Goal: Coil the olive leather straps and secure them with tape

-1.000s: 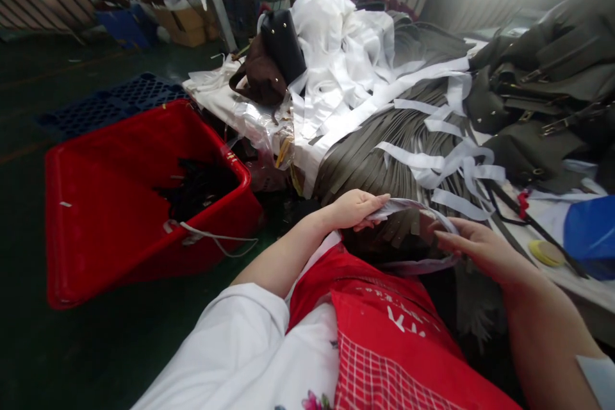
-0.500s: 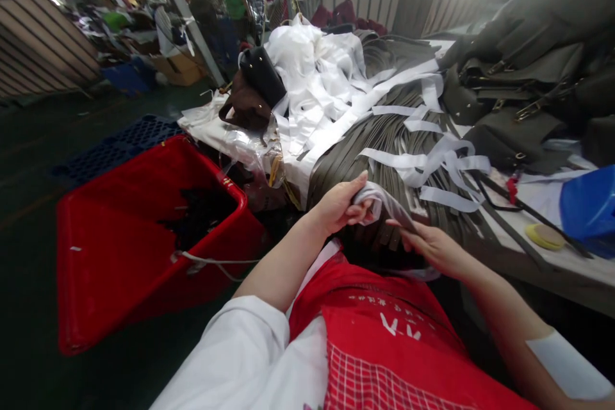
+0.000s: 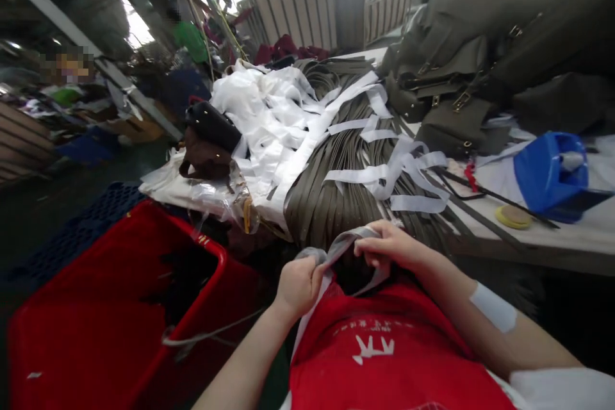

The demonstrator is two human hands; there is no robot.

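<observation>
Red crate [image 3: 96,307] at far left on the floor, dark pieces lying inside; a cord hangs over its near rim.

Left hand [image 3: 298,282]: closed in a fist around one end of the grey strip [image 3: 343,240], thumb pressed on top.

The strip runs in a short arch from the left fist to the right hand, just above the red apron [image 3: 384,346] and just in front of the near edge of the pile of olive straps [image 3: 327,198]. A lower loop of it hangs down against the apron.

Right hand [image 3: 389,246]: fingers curled down, pinching the strip near its other end. Grip looks firm; fingertips hidden underneath.

Judgement: to work the strip cleanly, hold the left fist as anchor and draw with the right in line with the strip, not across it, so it does not twist. Hold the hanging loop clear of the strap ends.

White strips [image 3: 384,173] lie over the pile; blue container [image 3: 548,173] at far right on the table.
</observation>
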